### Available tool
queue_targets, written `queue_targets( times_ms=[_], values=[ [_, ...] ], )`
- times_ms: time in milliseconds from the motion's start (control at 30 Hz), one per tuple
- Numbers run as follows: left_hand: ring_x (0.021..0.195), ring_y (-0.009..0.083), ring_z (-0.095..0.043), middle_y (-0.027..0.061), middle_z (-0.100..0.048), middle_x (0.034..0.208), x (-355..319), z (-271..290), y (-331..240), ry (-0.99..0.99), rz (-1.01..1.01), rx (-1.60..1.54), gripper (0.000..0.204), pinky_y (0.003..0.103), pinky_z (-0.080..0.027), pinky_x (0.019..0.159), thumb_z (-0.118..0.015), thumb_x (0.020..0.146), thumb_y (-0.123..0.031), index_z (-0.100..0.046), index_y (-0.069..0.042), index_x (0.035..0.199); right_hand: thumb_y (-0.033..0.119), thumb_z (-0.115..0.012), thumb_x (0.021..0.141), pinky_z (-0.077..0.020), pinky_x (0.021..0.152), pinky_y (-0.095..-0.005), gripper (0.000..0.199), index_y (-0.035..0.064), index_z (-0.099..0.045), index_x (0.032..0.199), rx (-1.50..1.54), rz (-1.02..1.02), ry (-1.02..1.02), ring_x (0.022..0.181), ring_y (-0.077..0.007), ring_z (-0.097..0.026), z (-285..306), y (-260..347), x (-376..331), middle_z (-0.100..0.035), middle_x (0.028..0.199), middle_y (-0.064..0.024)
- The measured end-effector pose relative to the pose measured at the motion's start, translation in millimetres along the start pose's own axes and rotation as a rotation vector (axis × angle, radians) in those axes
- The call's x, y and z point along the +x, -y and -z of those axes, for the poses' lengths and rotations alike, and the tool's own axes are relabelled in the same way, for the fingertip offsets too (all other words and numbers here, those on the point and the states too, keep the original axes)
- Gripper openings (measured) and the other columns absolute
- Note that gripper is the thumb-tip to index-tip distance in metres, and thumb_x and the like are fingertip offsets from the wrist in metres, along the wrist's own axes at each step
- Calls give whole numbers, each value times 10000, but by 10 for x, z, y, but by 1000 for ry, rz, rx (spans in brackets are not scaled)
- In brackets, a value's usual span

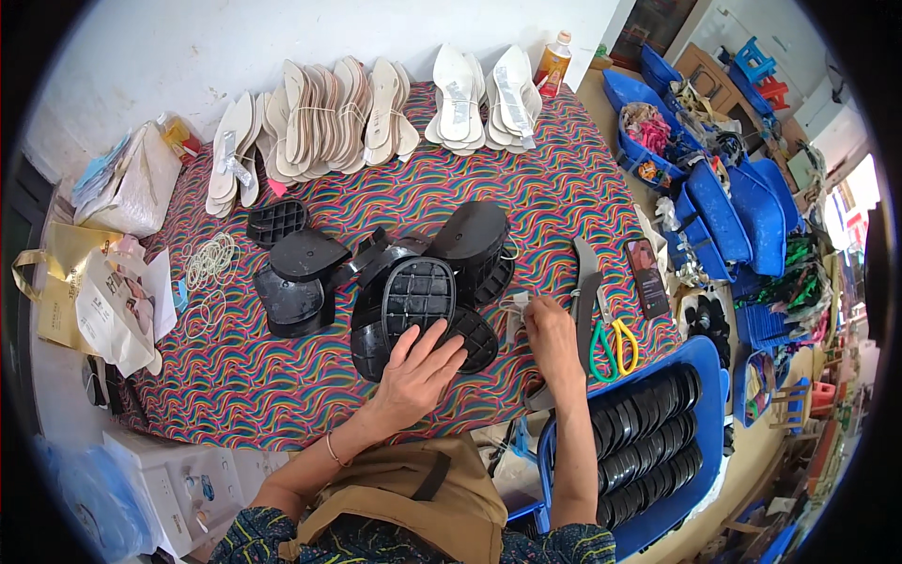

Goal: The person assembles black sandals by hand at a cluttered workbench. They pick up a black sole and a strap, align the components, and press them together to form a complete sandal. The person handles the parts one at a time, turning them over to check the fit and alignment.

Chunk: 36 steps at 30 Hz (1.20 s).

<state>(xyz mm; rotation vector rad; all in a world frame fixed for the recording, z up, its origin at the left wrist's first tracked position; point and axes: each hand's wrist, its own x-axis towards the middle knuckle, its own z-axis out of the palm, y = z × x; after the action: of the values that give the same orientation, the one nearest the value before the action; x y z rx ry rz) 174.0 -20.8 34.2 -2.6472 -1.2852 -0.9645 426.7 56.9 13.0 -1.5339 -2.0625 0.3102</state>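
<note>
My left hand (pixel 418 367) rests with spread fingers on a black shoe sole (pixel 418 296) that stands tilted, its grid underside toward me, atop a pile of black soles and heels (pixel 470 249). My right hand (pixel 552 331) pinches a small pale strip (pixel 515 305) beside that pile, near the table's front edge. More black heel pieces (pixel 296 273) lie to the left of the pile.
Rows of cream insoles (pixel 329 117) stand along the back of the patterned tablecloth (pixel 282 376). Rubber bands (pixel 209 263) lie at left. Scissors (pixel 613 346), a phone (pixel 646 275) and a grey strip sit right. A blue crate (pixel 707 362) of black soles stands at my right.
</note>
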Motion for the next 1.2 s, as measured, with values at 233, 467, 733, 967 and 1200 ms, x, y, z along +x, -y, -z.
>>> queue_targets(
  times_ms=[233, 467, 733, 967, 1200],
  values=[
    [1285, 267, -527, 27, -642, 1233, -67, -101, 49, -11, -65, 32, 308, 465, -266, 1131, -608, 811, -84, -708, -91, 1102, -11, -612, 823, -515, 677, -419, 158, 15, -651, 974, 103, -97, -200, 768, -329, -668, 126, -373, 598, -642, 804, -191],
    [1278, 262, -533, 9, -645, 1235, -89, -111, 82, 15, -79, 64, 280, 440, -302, 1075, -623, 815, -100, -718, -107, 1078, 4, -649, 797, -506, 820, -459, 341, 82, -674, 1128, -11, 134, 137, 936, -389, -609, 51, -181, 914, -571, 978, -173],
    [1275, 266, -535, 3, -657, 1214, -90, -119, 72, 17, -78, 37, 249, 434, -317, 1048, -657, 807, -94, -729, -110, 1044, -45, -584, 820, -520, 597, -345, 252, -3, -693, 1043, 187, 6, -173, 722, -190, -663, 21, -787, 1050, -676, 825, -100],
    [1218, 318, -581, 99, -644, 1212, -35, 58, 60, -167, -46, -395, 333, 446, -455, 998, -674, 755, 22, -714, -40, 1080, 44, -629, 883, -504, 617, -254, 158, 6, -693, 1023, 988, -216, -39, 671, -86, -620, 836, -183, 1154, -693, 828, -16],
    [1248, 326, -533, 209, -490, 1401, 321, 818, 168, -367, 208, -869, 564, 400, -496, 966, -750, 781, -13, -559, 42, 1308, -25, -578, 844, -477, 556, -231, 194, -15, -708, 988, 977, -11, 270, 679, -96, -612, 1214, 1079, 1024, -693, 880, -57]
  ],
)
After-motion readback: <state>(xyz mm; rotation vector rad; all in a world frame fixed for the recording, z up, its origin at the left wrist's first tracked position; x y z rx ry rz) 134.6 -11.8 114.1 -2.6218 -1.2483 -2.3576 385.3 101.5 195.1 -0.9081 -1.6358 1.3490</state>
